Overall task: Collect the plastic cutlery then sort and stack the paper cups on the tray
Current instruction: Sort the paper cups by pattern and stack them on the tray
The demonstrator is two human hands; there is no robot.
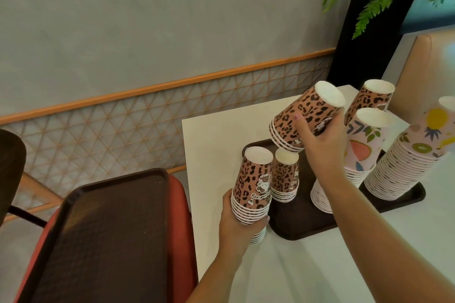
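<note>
Right hand [320, 140] fingers grip tilted leopard stack [304, 118]; left hand [236, 221] fingers grip lower stack [251, 192]. Level yours over the short stack [285, 174], lower it straight.

Café: serving trays [98, 216], booth seat [418, 76]

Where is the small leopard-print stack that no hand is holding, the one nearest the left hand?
In the head view, the free leopard-print stack stands upside down on the brown tray, right of the stack held by the left hand and below the right hand's tilted stack.
</note>
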